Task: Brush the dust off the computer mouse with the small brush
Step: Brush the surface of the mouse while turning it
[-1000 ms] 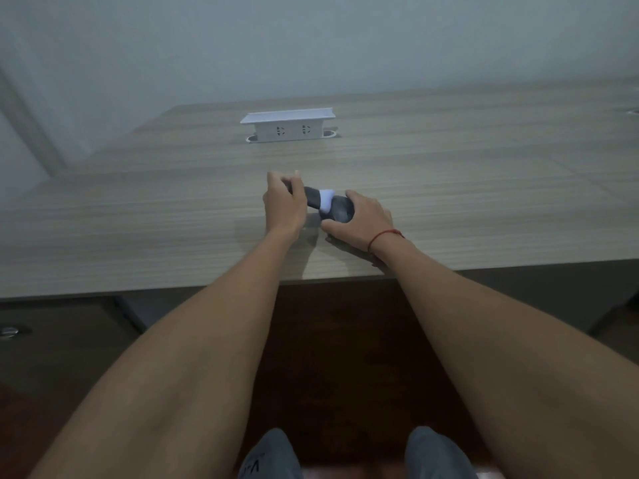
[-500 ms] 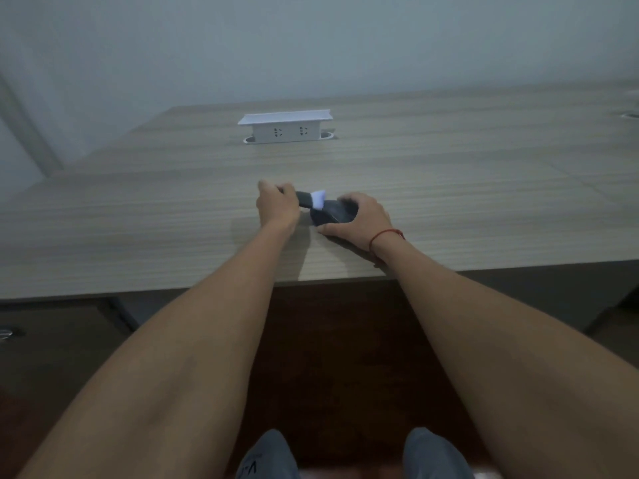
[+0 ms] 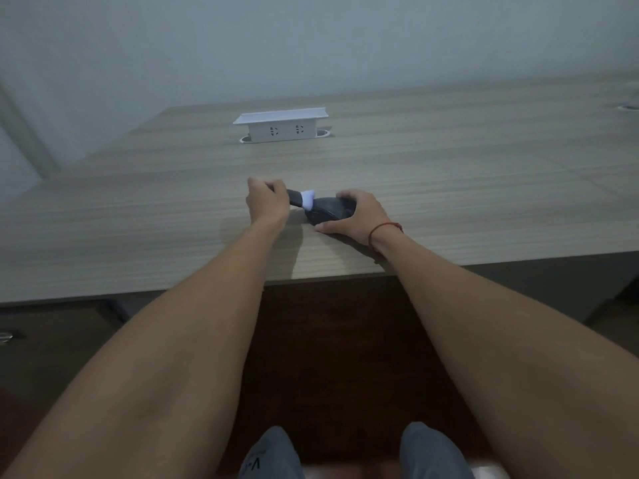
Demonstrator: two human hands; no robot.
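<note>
The person sits at a wood-grain desk (image 3: 138, 219) with both bare forearms stretched out over its near edge. The left hand (image 3: 267, 202) is closed around the dark handle of a small brush (image 3: 300, 198), which points to the right, its pale bristle tuft touching the left end of a dark computer mouse (image 3: 328, 209). The mouse sits on the desk near the front edge, about midway across the view. The right hand (image 3: 359, 216) is wrapped over the mouse from the right, fingers curled across its far side and thumb pressed along the near side, so the mouse is pinned in place on the surface. A thin red cord (image 3: 383, 229) circles the right wrist. The two hands are close together, with only the brush head and the bare part of the mouse between them. Further back on the desk, well apart from the hands, stands a white pop-up socket box (image 3: 281, 127) with two outlets facing the person. Below the desk edge, the person's knees in grey trousers (image 3: 273, 454) show at the bottom of the view
</note>
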